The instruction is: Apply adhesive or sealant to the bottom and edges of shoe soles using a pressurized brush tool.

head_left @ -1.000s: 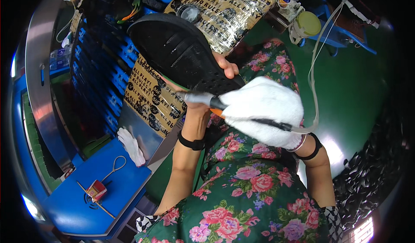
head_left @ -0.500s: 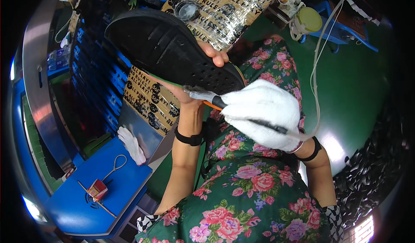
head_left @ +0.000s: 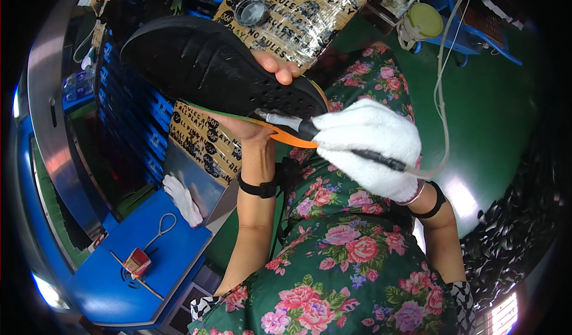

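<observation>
A black shoe sole (head_left: 196, 67), with small holes toward one end and an orange and green rim, is held tilted in front of me. My bare left hand (head_left: 243, 128) grips it from beneath, fingertips curled over its far edge and the palm under the near edge. In a white knit glove, my right hand (head_left: 372, 144) is closed round the black handle of a brush (head_left: 286, 122) fed by a hose. The brush tip lies at the sole's near edge, close to the holes; whether it touches cannot be made out.
A round clear dish (head_left: 251, 12) stands on a film-wrapped printed board (head_left: 316, 22). At lower left, a blue table (head_left: 107, 293) bears a red block (head_left: 138, 263); near its corner lies a white glove (head_left: 182, 199). The hose (head_left: 442, 108) hangs at right, near a green-lidded pail (head_left: 424, 21) and black scraps (head_left: 506, 240).
The sole has shifted left with my left hand and tilted, showing more of the orange rim. The brush tip has moved slightly up; my gloved hand has moved a little right.
</observation>
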Demonstrator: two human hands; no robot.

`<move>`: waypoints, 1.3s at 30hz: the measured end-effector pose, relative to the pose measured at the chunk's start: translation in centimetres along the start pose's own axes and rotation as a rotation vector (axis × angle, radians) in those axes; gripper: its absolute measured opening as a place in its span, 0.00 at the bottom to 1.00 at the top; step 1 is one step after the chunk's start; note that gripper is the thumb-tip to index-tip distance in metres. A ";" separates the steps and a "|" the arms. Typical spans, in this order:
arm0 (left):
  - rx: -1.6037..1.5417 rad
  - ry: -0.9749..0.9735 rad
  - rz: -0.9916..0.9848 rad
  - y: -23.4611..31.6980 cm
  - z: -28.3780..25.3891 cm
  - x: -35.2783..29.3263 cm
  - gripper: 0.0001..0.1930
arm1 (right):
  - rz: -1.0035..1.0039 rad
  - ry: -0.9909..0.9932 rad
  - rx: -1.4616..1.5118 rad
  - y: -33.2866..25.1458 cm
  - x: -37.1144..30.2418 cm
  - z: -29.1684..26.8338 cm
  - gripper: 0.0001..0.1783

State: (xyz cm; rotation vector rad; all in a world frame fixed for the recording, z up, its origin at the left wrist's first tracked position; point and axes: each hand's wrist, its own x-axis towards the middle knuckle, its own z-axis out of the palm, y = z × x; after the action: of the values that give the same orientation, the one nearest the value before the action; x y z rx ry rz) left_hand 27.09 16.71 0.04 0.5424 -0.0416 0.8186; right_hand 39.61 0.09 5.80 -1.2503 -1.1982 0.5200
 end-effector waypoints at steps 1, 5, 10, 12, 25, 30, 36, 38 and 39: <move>0.040 -0.011 0.007 0.1 -0.2 0.0 0.62 | -0.029 -0.015 -0.043 -0.2 -0.1 0.1 0.11; 0.033 -0.007 -0.014 0.0 0.0 0.0 0.61 | -0.019 -0.026 -0.017 -0.1 -0.4 0.3 0.11; 0.133 -0.087 0.003 0.5 -0.1 0.1 0.44 | 0.043 0.023 0.027 0.4 -0.6 -0.3 0.10; 0.157 -0.097 0.007 0.4 0.6 0.1 0.43 | 0.023 -0.020 -0.022 0.0 -0.8 -0.4 0.11; 0.102 -0.059 0.043 0.1 1.1 0.5 0.57 | 0.120 -0.027 0.105 0.3 -1.5 -1.0 0.10; 0.178 -0.095 0.011 0.3 0.7 0.8 0.57 | 0.027 -0.047 -0.018 0.1 -1.2 -1.2 0.12; 0.253 -0.156 0.043 0.2 1.0 1.0 0.39 | -0.024 -0.027 0.011 0.1 -1.4 -1.3 0.14; 0.293 -0.177 0.029 0.3 0.6 1.0 0.40 | -0.123 -0.131 -0.107 -0.2 -1.2 -1.2 0.14; 0.294 -0.185 0.033 0.3 0.5 1.1 0.41 | -0.123 -0.130 -0.107 -0.2 -1.2 -1.1 0.14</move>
State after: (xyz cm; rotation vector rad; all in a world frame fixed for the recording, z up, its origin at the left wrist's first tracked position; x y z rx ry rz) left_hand 27.70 17.35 0.86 0.8964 -0.1008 0.8095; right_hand 40.07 -1.45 5.64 -1.2383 -1.4190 0.4571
